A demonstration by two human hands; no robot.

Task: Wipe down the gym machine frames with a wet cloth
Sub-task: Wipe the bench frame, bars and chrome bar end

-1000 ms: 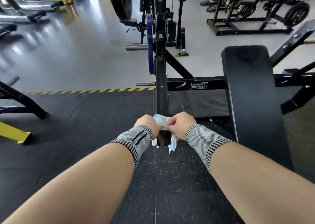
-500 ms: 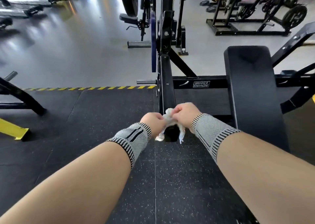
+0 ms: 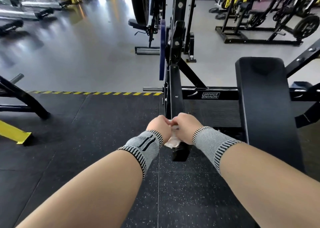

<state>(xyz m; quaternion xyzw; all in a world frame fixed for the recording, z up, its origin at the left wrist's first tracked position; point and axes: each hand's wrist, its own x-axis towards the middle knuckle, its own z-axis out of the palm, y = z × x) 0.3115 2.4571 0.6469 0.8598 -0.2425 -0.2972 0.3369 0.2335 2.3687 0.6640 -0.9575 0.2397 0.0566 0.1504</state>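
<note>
A black machine frame bar [image 3: 175,96] runs away from me along the floor mat toward a blue weight plate [image 3: 162,50]. A white wet cloth [image 3: 172,141] is bunched over the bar's near end. My left hand [image 3: 158,128] and my right hand [image 3: 184,126] grip the cloth together, knuckles up, fingers curled round it. Most of the cloth is hidden between the hands; a crumpled part hangs below them. Both wrists wear grey striped supports.
A black padded bench [image 3: 266,106] lies to the right of the bar. A cross beam with a logo [image 3: 210,95] joins them. Another machine's leg [image 3: 26,103] and a yellow foot [image 3: 15,134] sit at left. More machines [image 3: 259,19] stand far right.
The cloth has gone from spread with hanging ends to a tight bunch between my hands. Both hands have come closer together, still over the bar's near end.
</note>
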